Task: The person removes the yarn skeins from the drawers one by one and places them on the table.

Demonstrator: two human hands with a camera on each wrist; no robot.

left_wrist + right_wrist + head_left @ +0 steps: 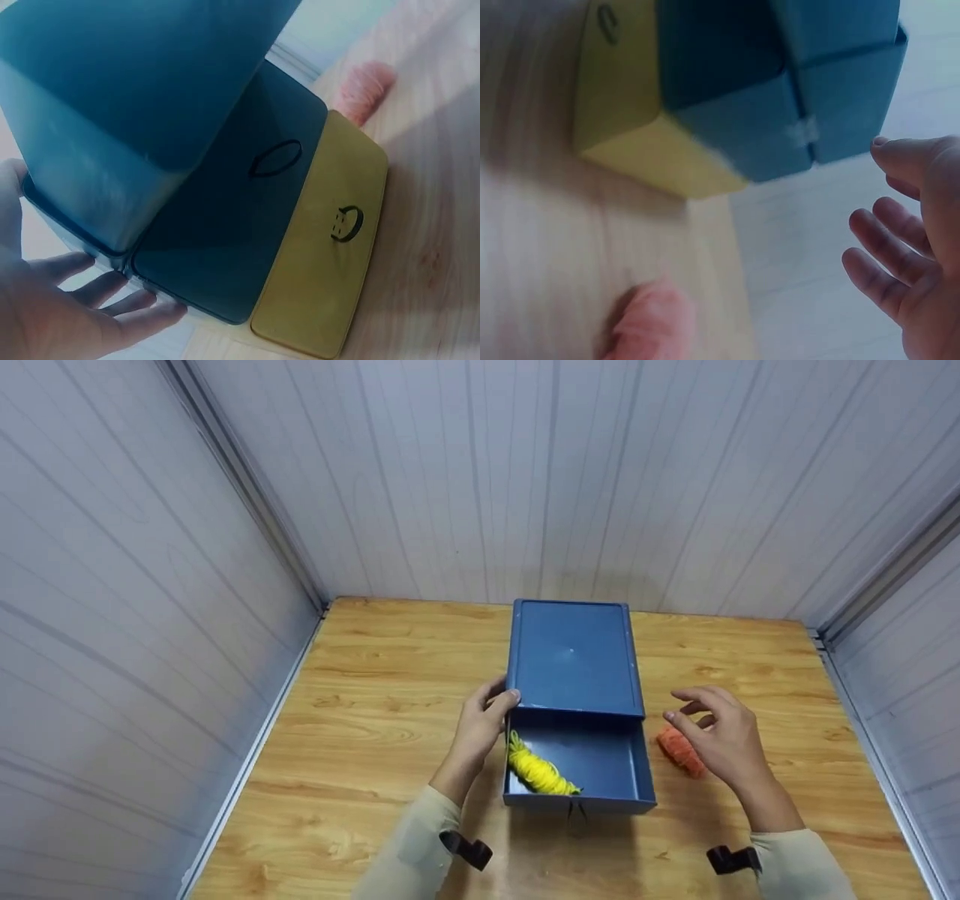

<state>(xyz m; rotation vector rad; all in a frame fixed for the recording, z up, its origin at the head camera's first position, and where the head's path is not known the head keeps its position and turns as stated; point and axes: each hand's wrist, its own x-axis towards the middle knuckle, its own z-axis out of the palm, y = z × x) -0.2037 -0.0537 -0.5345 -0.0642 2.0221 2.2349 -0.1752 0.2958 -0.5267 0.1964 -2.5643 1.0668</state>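
A stacked drawer unit (576, 656) has a blue top, a blue middle drawer (225, 202) and a yellow bottom drawer (322, 232). Its top drawer (600, 754) is pulled out. Inside that drawer, along the left wall, lies a bundle of yellow cord (541, 769). My left hand (480, 724) rests on the unit's left side, thumb at the top's front corner and fingers along the side wall. To the right of the unit, my right hand (724, 731) hovers with bent, spread fingers and holds nothing. Partly hidden beneath it, a crumpled orange bundle (679, 750) lies on the table.
The unit stands on a wood-grain table (360, 735). White panel walls (450, 480) rise behind it and at both sides. Black loop pulls (349, 223) hang on the drawer fronts.
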